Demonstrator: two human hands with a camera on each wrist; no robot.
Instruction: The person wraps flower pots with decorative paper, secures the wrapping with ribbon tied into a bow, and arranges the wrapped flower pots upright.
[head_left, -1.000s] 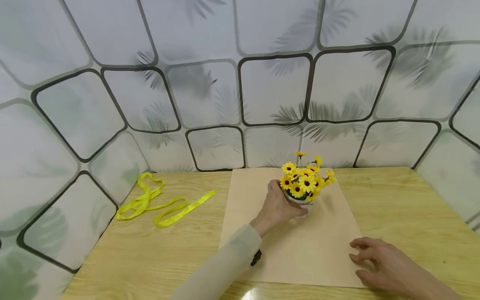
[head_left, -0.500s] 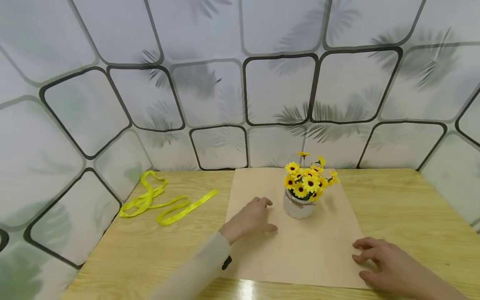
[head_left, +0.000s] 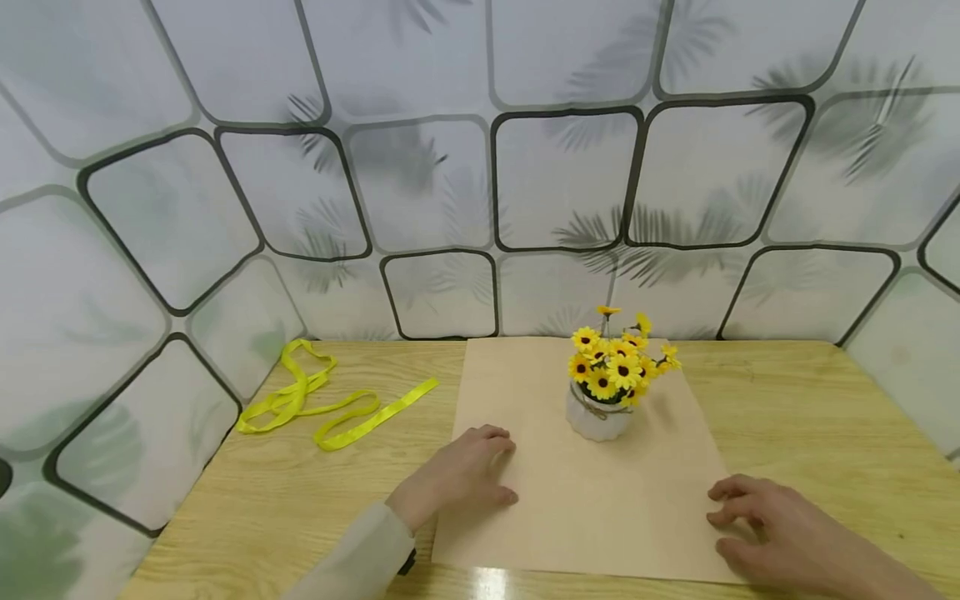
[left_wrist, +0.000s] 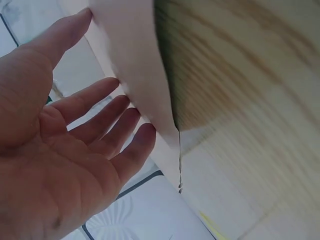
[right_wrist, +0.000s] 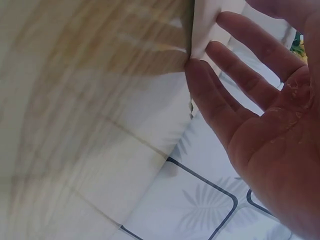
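A sheet of light brown paper [head_left: 562, 508] lies flat on the table. On its back right part stands a white pot [head_left: 597, 419] of yellow artificial flowers [head_left: 617, 367] with twine tied around the rim. My left hand [head_left: 459, 475] is over the paper's left side, fingers relaxed and apart from the pot. In the left wrist view its fingertips [left_wrist: 131, 116] meet the paper near its edge. At the paper's right edge my right hand [head_left: 776, 529] rests with loosely bent fingers, its fingertips [right_wrist: 212, 47] touching the sheet. Neither hand grips anything.
A yellow ribbon [head_left: 296, 392] lies in loose loops on the wooden table [head_left: 300, 500] at the back left. A patterned wall covering [head_left: 562, 183] rises behind the table and along its sides.
My left hand has let go of the flower pot and moved left and toward me onto the paper's left side. The pot stays in place, and my right hand has hardly moved.
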